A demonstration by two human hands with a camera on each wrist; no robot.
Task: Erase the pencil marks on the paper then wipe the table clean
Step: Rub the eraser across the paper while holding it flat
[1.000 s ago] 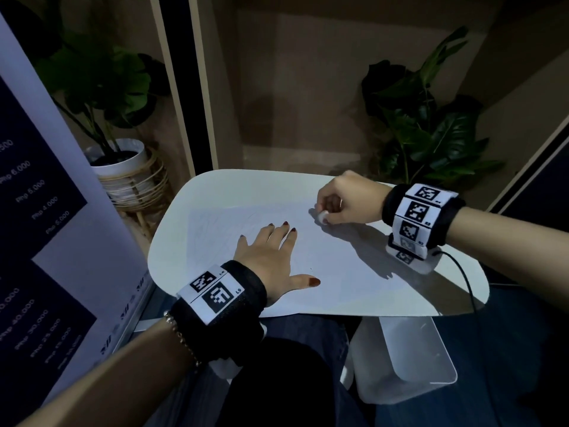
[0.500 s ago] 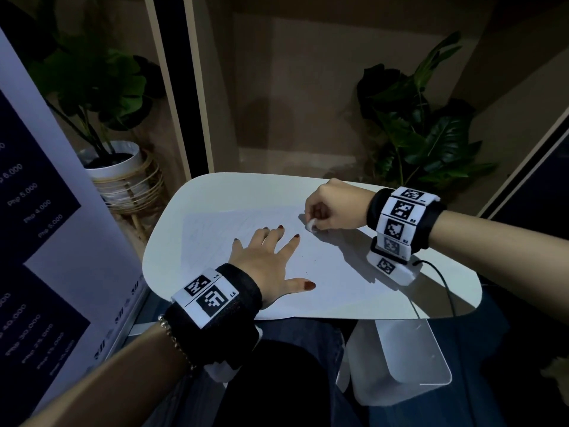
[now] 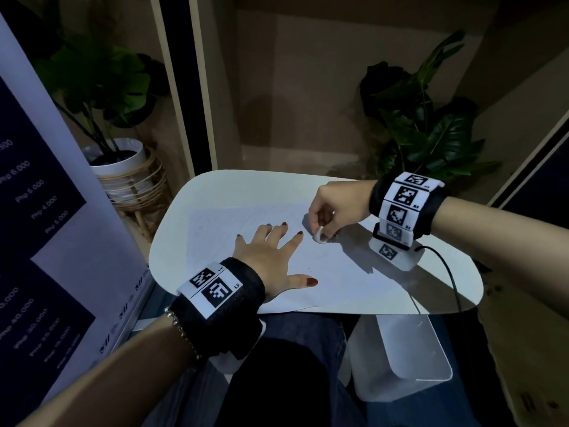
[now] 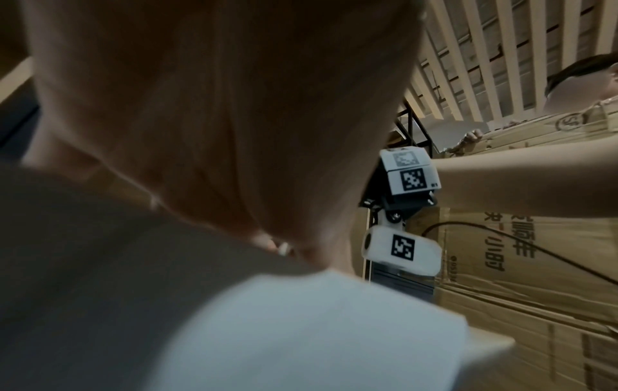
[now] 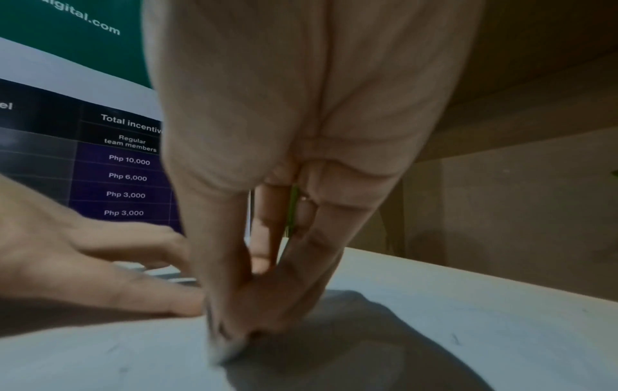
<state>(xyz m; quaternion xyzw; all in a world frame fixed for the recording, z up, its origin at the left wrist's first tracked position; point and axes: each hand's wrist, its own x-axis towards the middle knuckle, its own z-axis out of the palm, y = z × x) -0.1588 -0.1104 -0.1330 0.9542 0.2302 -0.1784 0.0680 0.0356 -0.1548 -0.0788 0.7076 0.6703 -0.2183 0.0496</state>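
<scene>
One sheet of paper (image 3: 308, 257) lies flat on the white bench (image 3: 215, 192), and the eraser (image 3: 319, 235) is on it, pinched in the right hand (image 3: 331, 208) near the sheet's far right part. Over the last second the right hand has slid leftward across the sheet, closing in on the left hand (image 3: 271, 257); the eraser tip now sits just beside the left index fingertip. The right wrist view agrees: fingers (image 5: 234, 304) bunched tight on the eraser (image 5: 224, 344), pressed to the paper.

The left hand has stayed put, fingers spread wide and flat, palm down, pinning the sheet.

My read: still the erasing step, mid-stroke. Faint pencil lines show on the sheet's left half (image 3: 221, 229), so there is more to rub out, and the wiping has not started. No cloth in view.

In the way: the left hand covers the middle of the sheet; it would likely need to shift for the eraser to reach marks under or left of it. The cable (image 3: 446, 272) from the right wrist unit trails over the bench's right edge and could drag on the paper.

Around: potted plant (image 3: 117, 167) in a wicker stand left of the bench, a second plant (image 3: 431, 134) behind right, a printed banner (image 3: 46, 226) at far left, and cardboard boxes (image 4: 535, 264) in the left wrist view.
</scene>
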